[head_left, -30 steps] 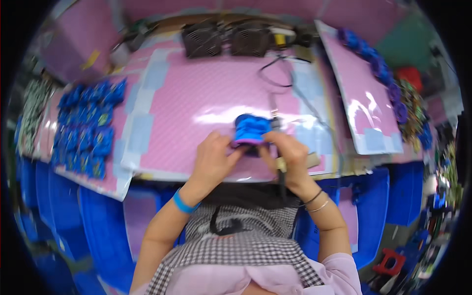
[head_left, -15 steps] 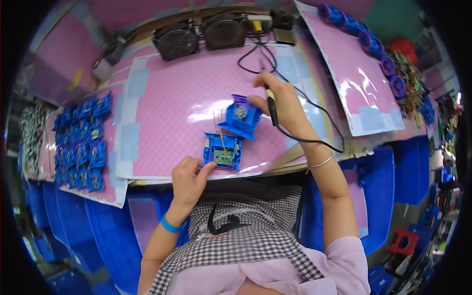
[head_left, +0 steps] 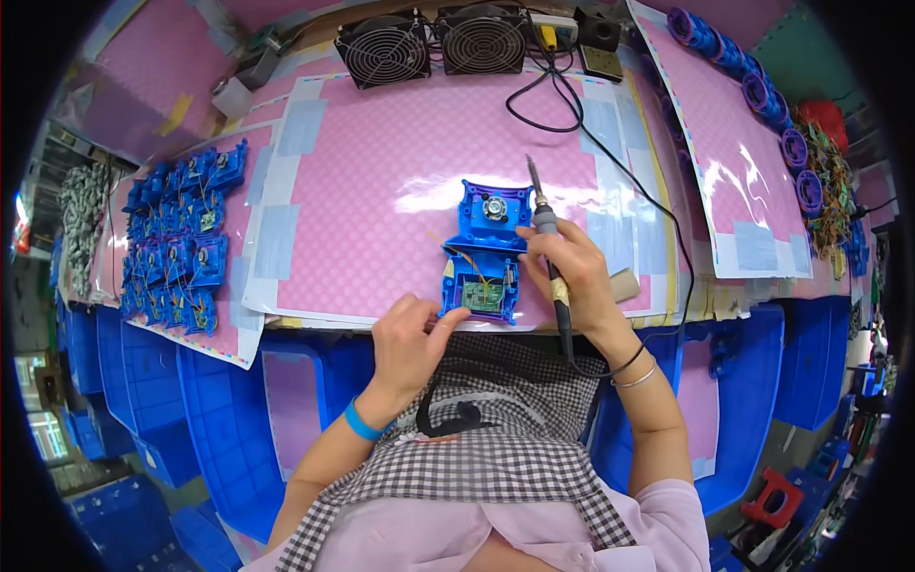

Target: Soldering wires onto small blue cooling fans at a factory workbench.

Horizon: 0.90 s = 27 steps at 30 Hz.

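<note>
My left hand (head_left: 408,345) pinches the near left corner of a blue plastic housing half (head_left: 450,297) between thumb and fingers. Inside that half lies a green circuit board (head_left: 482,296) with thin wires (head_left: 464,255) running from it. Directly behind, a second blue housing half (head_left: 502,227) carries a round metal part (head_left: 494,208). My right hand (head_left: 572,272) is closed round a soldering iron (head_left: 545,221), its tip pointing away from me and up off the mat. Fingertips of this hand are at the right edge of the rear half; whether they press it I cannot tell.
Several similar blue assemblies (head_left: 176,253) stand in rows on the left. Two black fans (head_left: 384,54) and a soldering stand (head_left: 600,62) line the back. The iron's cable (head_left: 658,203) loops along the right. Purple rings (head_left: 758,92) sit far right; blue bins (head_left: 214,410) stand below the table edge.
The right hand has come down and nearer with the soldering iron. The rear housing half has turned from tilted to nearly square behind the front half. The whole view has shifted somewhat.
</note>
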### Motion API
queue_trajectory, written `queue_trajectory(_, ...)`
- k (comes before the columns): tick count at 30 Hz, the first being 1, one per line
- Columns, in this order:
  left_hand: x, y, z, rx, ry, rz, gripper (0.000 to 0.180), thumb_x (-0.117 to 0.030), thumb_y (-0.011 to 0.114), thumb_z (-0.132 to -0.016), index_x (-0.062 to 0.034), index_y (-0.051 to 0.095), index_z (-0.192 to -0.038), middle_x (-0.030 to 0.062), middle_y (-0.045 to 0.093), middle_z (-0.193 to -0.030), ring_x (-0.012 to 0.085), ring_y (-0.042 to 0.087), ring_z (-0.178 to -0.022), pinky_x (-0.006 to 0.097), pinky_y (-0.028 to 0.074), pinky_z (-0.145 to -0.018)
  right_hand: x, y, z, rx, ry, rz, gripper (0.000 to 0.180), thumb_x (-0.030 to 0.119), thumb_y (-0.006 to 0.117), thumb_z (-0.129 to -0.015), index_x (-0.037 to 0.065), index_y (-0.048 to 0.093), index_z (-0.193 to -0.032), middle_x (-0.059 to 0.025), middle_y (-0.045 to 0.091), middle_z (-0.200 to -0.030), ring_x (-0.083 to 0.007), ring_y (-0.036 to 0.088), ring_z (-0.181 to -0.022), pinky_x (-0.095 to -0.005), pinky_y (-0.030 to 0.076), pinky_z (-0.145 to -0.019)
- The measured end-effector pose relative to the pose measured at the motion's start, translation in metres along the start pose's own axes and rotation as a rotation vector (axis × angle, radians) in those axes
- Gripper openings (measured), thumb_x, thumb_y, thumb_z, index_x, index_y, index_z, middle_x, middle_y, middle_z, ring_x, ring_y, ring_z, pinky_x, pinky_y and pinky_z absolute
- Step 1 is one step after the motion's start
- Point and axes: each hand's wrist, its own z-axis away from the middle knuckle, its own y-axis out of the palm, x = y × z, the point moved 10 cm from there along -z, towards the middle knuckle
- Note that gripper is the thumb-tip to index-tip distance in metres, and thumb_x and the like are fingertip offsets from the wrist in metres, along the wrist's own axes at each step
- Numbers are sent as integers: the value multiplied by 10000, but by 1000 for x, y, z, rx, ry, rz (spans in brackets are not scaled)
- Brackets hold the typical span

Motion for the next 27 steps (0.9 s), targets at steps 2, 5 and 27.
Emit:
queue_trajectory(2,-3,-19,-18,-43,24,8,266,-164,828,-703,-41,599,-760,31,487,-587,151,467,-527,278,370,-494,9,-14,9,-74,3,16,112,11,687,-798,23,581,-830,-141,689,-880,-248,668,-921,-324,516,-735)
queue_trajectory(5,42,-35,-44,106,-401,549,232,-167,751,-794,-56,569,-885,-18,527,-714,67,403,-603,230,354,-551,-3,-55,36,-249,238,-162,373,383,517,-961,19,591,-925,-89,647,-828,-169,582,-778,-285,460,-665)
queue_trajectory(27,-38,19,-94,101,159,87,126,16,625,-767,3,692,-873,112,557,-744,240,581,-641,359,465,-585,-35,-13,67,-409,642,-570,228,51,681,-846,-52,668,-1049,-114,669,-879,-138,662,-638,-206,502,-556)
